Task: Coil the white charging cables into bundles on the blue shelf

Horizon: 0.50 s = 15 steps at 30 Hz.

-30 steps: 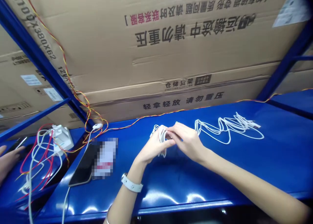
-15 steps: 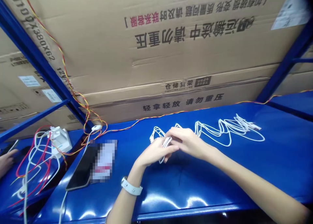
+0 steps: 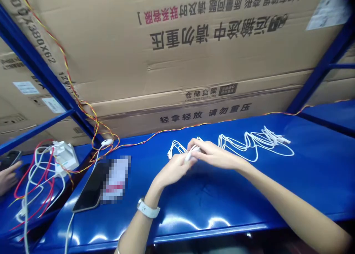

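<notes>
Above the blue shelf, my two hands meet around a small coiled white cable (image 3: 192, 153). My left hand (image 3: 174, 169), with a pale watch on its wrist, is closed on the coil. My right hand (image 3: 213, 154) reaches in from the right, its fingers bent over the same cable and covering part of it. Just behind my hands lies a looped bunch of white cable (image 3: 177, 146). To the right, more white cables (image 3: 251, 143) lie spread in loose loops with their plugs at the far end.
A black phone (image 3: 90, 191) and a blurred-out packet (image 3: 115, 180) lie left on the blue shelf (image 3: 235, 198). Red and yellow twisted wire (image 3: 166, 131) runs along the back by cardboard boxes (image 3: 194, 69). At far left are a white power strip (image 3: 65, 159) and another person's hand (image 3: 7, 180).
My right-hand fingers have closed further over the coil, and the loop that hung below my left hand no longer shows. The view has shifted slightly. At far left, the other person's phone shows more.
</notes>
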Each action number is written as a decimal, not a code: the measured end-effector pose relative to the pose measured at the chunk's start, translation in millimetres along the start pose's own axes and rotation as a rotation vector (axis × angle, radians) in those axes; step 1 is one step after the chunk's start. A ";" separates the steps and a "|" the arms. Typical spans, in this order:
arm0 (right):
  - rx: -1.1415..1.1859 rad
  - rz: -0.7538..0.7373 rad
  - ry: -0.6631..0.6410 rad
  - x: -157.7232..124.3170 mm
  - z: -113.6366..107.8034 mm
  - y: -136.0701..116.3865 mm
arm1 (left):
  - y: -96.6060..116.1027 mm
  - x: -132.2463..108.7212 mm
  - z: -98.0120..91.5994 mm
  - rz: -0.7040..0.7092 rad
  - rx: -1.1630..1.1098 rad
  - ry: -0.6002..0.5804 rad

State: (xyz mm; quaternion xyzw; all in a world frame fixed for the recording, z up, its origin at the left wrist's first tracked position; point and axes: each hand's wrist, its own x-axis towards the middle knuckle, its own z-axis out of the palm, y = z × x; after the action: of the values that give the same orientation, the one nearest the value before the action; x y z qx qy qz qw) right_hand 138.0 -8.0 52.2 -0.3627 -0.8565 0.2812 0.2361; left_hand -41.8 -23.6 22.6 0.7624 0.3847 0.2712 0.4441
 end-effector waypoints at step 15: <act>0.249 0.071 0.248 2.7 15.6 20.8 | -3.8 4.5 6.1 0.004 0.451 0.327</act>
State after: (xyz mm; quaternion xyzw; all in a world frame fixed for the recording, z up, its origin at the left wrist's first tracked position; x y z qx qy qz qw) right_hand 136.9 1.2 27.8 -0.3927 -0.7660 0.3463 0.3728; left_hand -36.0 -21.6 16.7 0.7890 0.5003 0.2988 0.1946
